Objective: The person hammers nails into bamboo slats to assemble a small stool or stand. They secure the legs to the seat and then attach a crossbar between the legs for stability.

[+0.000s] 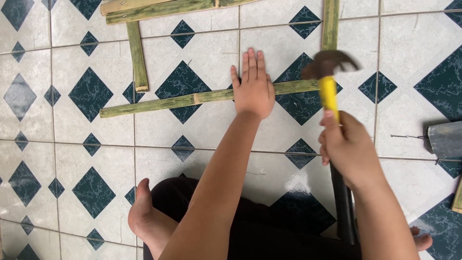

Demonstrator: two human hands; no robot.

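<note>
My left hand (252, 89) lies flat, fingers spread and unclenched, pressing the long bamboo strip (192, 98) to the tiled floor (72, 154); the palm hides the strip's middle. My right hand (347, 147) is clenched round the yellow-handled hammer (329, 82), its head blurred above where the strip meets an upright bamboo strip (330, 24). The frame's edge cuts off that upright and a grey object (445, 138).

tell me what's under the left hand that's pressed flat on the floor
The left hand lies flat on a long green bamboo strip, which runs out from under it on both sides across the tiled floor. The stretch beneath the palm is covered, so nothing there can be seen.
</note>
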